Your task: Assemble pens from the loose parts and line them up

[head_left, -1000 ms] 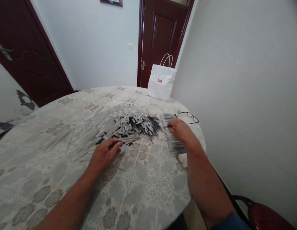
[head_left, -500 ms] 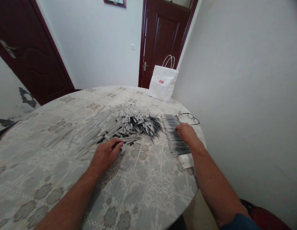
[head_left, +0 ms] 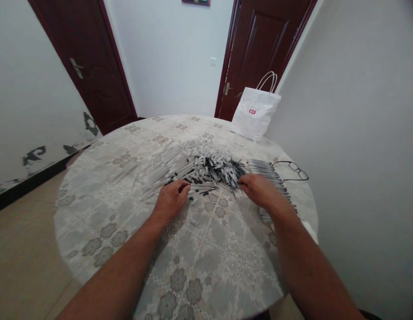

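A big heap of loose pen parts point(head_left: 196, 166), white barrels and black refills, lies in the middle of a round table point(head_left: 206, 262) with a flowered cloth. My left hand point(head_left: 172, 201) rests at the heap's near edge, fingers curled onto a few white barrels. My right hand point(head_left: 260, 190) is at the heap's right end, fingers bent down among the black refills; what they grip is hidden. A neat row of finished pens point(head_left: 271, 178) lies just right of that hand.
Black-rimmed glasses point(head_left: 293, 170) lie near the table's right edge. A white paper bag point(head_left: 255, 113) stands at the far right rim, against the wall. Two dark red doors are behind the table. Floor shows at the left.
My right hand has left the row of finished pens and moved left to the heap's black refills. The left hand stayed at the heap's near edge. My head has turned, shifting the scene right.
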{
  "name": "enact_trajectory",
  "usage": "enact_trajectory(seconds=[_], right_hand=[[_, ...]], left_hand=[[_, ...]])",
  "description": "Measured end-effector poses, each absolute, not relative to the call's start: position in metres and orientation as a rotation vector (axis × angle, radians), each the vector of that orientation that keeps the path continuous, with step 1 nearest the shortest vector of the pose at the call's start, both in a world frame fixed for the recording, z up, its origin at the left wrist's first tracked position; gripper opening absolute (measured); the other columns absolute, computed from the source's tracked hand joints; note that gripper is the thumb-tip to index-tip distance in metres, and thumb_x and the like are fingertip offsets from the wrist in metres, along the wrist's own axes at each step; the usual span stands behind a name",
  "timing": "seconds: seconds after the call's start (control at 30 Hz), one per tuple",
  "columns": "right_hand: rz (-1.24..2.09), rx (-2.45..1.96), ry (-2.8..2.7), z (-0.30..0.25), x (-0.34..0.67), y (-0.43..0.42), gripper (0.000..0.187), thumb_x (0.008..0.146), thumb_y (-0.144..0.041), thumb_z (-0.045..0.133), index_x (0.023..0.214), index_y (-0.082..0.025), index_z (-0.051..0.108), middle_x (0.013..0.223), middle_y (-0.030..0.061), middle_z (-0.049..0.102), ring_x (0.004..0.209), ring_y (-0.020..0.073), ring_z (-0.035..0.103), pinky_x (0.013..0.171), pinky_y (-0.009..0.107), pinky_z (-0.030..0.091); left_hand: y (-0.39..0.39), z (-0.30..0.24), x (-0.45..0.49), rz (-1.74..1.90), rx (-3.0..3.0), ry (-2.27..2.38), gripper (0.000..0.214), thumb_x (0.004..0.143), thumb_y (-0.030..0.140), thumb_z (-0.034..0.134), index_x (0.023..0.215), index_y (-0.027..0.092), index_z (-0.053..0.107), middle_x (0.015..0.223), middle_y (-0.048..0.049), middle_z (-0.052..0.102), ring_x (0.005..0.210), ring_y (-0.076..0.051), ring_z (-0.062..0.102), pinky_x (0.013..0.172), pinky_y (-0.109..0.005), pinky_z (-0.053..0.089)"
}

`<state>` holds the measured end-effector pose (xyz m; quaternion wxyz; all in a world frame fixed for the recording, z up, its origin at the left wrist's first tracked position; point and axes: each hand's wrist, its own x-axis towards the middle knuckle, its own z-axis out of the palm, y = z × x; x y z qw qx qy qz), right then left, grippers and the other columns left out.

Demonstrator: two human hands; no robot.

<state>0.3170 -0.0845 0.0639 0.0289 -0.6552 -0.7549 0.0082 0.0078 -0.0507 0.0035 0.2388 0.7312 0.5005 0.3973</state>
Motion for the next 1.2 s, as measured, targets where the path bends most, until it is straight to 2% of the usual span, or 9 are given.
enact_trajectory(seconds=[0.13, 0.3, 0.5, 0.77, 0.87, 1.03, 1.1, 1.2], right_hand=[[0.141, -1.893, -2.420, 0.054, 0.266, -0.076, 0.020, 0.091, -0.023, 0.057, 0.101, -0.025, 0.075, 0.100, 0.0064, 0.073, 0.094, 0.0200, 0.065, 0.080, 0.027, 0.042], [-0.039, -1.891, -2.317, 0.018, 0.233, -0.069, 0.024, 0.098, -0.025, 0.049, 0.111, -0.025, 0.069, 0.109, 0.0077, 0.067, 0.098, 0.0184, 0.063, 0.081, 0.025, 0.044], [-0.103, -1.859, -2.351, -0.005, 0.220, -0.063, 0.022, 0.100, -0.032, 0.048, 0.106, -0.023, 0.067, 0.107, 0.0079, 0.063, 0.100, 0.0201, 0.060, 0.078, 0.027, 0.045], [-0.039, -1.823, -2.269, -0.009, 0.223, -0.063, 0.015, 0.098, -0.026, 0.051, 0.106, -0.021, 0.062, 0.107, 0.0087, 0.062, 0.099, 0.0203, 0.059, 0.081, 0.028, 0.045], [-0.014, -1.705, -2.187, -0.008, 0.231, -0.064, 0.017, 0.099, -0.026, 0.048, 0.109, -0.020, 0.062, 0.108, 0.0089, 0.062, 0.098, 0.0198, 0.059, 0.084, 0.028, 0.045], [0.097, -1.370, -2.200, -0.007, 0.228, -0.069, 0.017, 0.100, -0.027, 0.049, 0.107, -0.018, 0.062, 0.103, 0.0081, 0.063, 0.095, 0.0188, 0.059, 0.086, 0.028, 0.045], [0.132, -1.301, -2.226, -0.006, 0.223, -0.071, 0.018, 0.100, -0.028, 0.049, 0.107, -0.018, 0.063, 0.100, 0.0075, 0.063, 0.093, 0.0185, 0.059, 0.084, 0.028, 0.046], [0.120, -1.301, -2.215, -0.001, 0.225, -0.071, 0.021, 0.101, -0.030, 0.048, 0.110, -0.018, 0.063, 0.103, 0.0080, 0.064, 0.096, 0.0184, 0.060, 0.086, 0.027, 0.045]], left_hand=[[-0.051, 0.002, 0.006, 1.046, 2.056, 1.379, 0.026, 0.089, 0.036, 0.055, 0.099, 0.022, 0.075, 0.093, -0.0068, 0.076, 0.085, -0.024, 0.067, 0.083, -0.032, 0.047], [-0.050, -0.006, 0.007, 1.057, 2.097, 1.342, 0.022, 0.087, 0.033, 0.058, 0.098, 0.023, 0.074, 0.094, -0.0079, 0.075, 0.087, -0.024, 0.067, 0.086, -0.033, 0.047], [-0.050, -0.005, 0.007, 1.020, 2.152, 1.369, 0.024, 0.091, 0.030, 0.053, 0.101, 0.022, 0.073, 0.097, -0.0082, 0.075, 0.090, -0.024, 0.067, 0.088, -0.034, 0.047], [-0.051, -0.002, 0.008, 1.029, 2.050, 1.402, 0.023, 0.087, 0.032, 0.057, 0.095, 0.021, 0.076, 0.091, -0.0075, 0.076, 0.085, -0.024, 0.068, 0.082, -0.033, 0.048], [-0.050, -0.002, 0.010, 1.085, 1.875, 1.352, 0.024, 0.085, 0.037, 0.062, 0.093, 0.021, 0.078, 0.086, -0.0064, 0.076, 0.077, -0.023, 0.068, 0.075, -0.031, 0.049], [-0.049, 0.005, 0.014, 1.015, 1.478, 1.191, 0.034, 0.081, 0.046, 0.067, 0.097, 0.016, 0.075, 0.073, -0.0050, 0.071, 0.056, -0.017, 0.061, 0.051, -0.025, 0.045], [-0.049, 0.005, 0.014, 1.037, 1.364, 1.141, 0.038, 0.080, 0.049, 0.068, 0.097, 0.015, 0.073, 0.075, -0.0060, 0.071, 0.058, -0.016, 0.062, 0.046, -0.023, 0.043], [-0.047, 0.004, 0.012, 1.132, 1.223, 1.071, 0.041, 0.078, 0.051, 0.070, 0.093, 0.014, 0.069, 0.088, -0.0093, 0.071, 0.069, -0.017, 0.066, 0.047, -0.022, 0.047]])
